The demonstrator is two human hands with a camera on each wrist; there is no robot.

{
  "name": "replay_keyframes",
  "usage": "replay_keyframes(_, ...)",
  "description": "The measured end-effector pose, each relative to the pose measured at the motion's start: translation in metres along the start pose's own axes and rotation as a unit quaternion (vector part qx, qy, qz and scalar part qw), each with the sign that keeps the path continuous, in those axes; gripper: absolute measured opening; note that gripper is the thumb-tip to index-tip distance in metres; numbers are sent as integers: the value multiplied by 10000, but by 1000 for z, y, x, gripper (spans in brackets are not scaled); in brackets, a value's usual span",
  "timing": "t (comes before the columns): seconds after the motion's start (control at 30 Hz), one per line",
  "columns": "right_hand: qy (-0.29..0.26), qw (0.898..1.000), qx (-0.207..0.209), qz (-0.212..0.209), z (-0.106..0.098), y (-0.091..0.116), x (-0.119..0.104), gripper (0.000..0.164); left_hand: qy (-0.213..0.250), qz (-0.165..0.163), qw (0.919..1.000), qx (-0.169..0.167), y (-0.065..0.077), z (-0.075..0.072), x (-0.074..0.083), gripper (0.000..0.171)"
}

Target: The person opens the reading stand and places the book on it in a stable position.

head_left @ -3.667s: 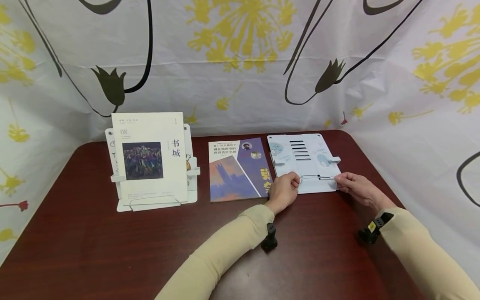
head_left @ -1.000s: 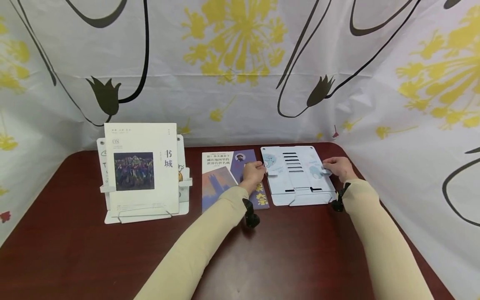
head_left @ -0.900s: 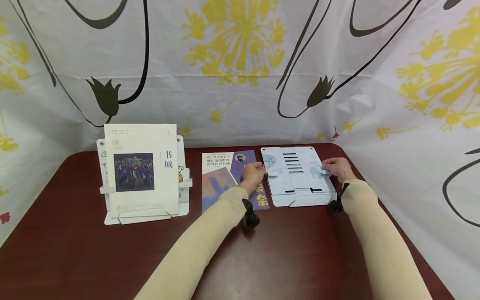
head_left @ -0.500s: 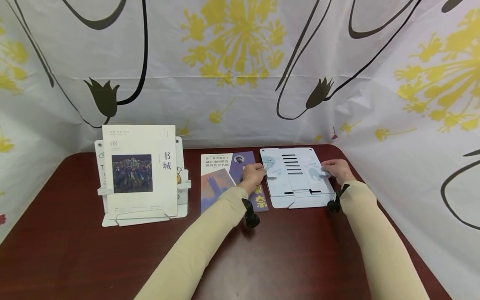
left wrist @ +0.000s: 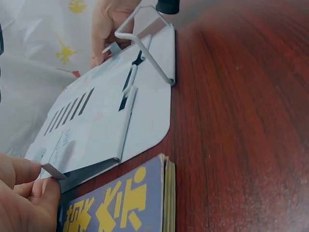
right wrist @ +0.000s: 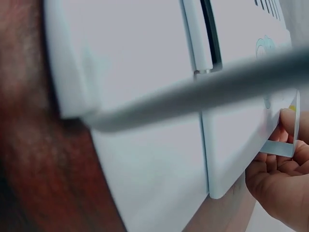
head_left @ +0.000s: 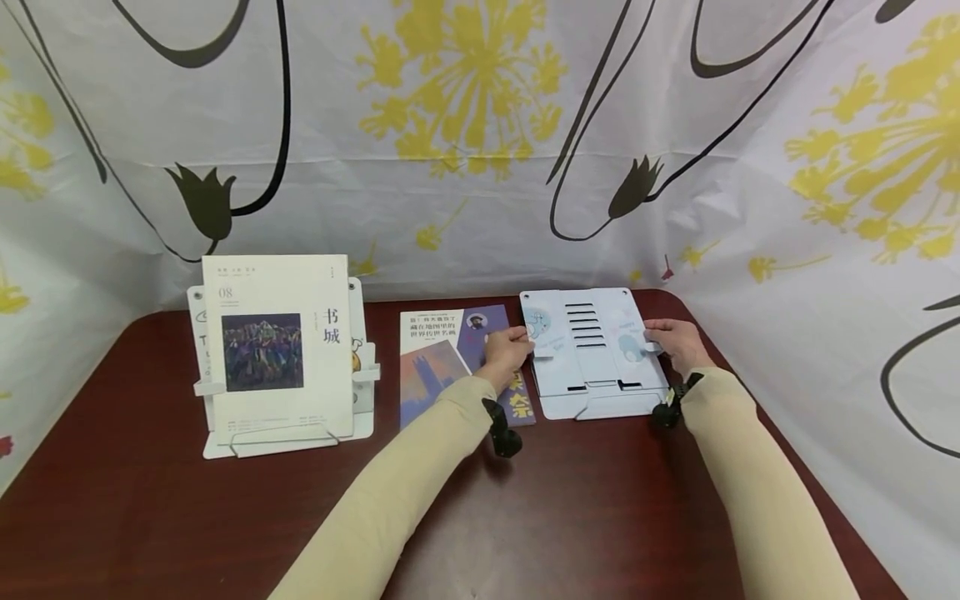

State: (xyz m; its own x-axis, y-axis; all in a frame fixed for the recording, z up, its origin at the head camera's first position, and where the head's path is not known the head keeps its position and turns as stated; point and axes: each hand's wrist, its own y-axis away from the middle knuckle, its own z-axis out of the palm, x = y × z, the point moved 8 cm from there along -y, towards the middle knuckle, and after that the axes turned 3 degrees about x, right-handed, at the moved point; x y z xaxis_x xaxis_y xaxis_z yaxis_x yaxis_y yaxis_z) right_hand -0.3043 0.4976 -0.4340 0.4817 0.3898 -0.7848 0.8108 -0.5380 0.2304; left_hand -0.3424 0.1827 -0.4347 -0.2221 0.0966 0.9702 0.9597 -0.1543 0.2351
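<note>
A white folding book stand [head_left: 558, 377] with slots and pale blue prints lies nearly flat at the back right of the table. In the left wrist view its slotted panel [left wrist: 91, 130] sits tilted a little off the base, with a dark gap beneath. The left hand [head_left: 504, 354] pinches the left side clip [left wrist: 54, 171]. On the far side, the right hand [head_left: 675, 342] pinches the right side clip [right wrist: 277, 148] between thumb and fingers. The wire page rest [left wrist: 152, 60] sticks out at the front. Under the left forearm lies a purple and orange book [head_left: 431, 375], partly covered.
To the left, a second white stand [head_left: 363, 400] stands upright and bears a cream book [head_left: 258, 292] with a dark picture. Dark red wood forms the tabletop [head_left: 150, 500]. A patterned white cloth [head_left: 420, 200] hangs behind and at the sides.
Both hands have moved from the stand's front edge to its side clips, and the wire rest has swung out forward. Within the last half second the panel's back edge has risen slightly.
</note>
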Motion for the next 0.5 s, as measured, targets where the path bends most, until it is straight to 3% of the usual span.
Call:
replay_keyframes(0.2,-547,9984,-93,124,-2,1,4,40,266,62,9996,-21,0,1,4,37)
replay_keyframes(0.33,-897,9957,-208,-43,-4,3,2,38,334,132,9994,-33,1,1,8,36)
replay_keyframes(0.5,-1578,9852,-622,-261,-6,11,-3,9,257,249,9993,99,1,-2,11,31)
